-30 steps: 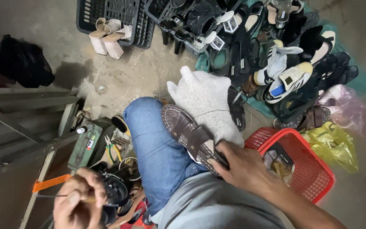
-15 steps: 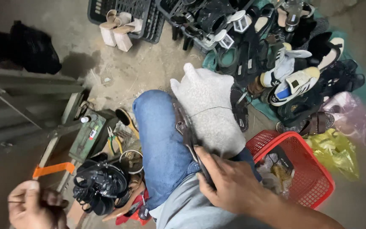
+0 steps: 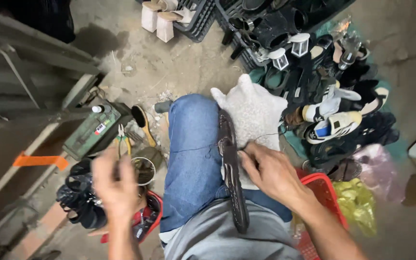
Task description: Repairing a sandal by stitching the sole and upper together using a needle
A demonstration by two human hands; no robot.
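One dark sole [image 3: 230, 168] pinched, seemingly, by right hand [image 3: 270, 173].

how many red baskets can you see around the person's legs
2: one red mesh basket at the person's right, beside the right hand; one low red basket on the left, beneath the left hand. Others may be hidden.

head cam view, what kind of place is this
Probably a small shoe-repair spot on a bare concrete floor: a heap of worn shoes, a dark shoe on edge against the person's knee under the right hand, and pliers.
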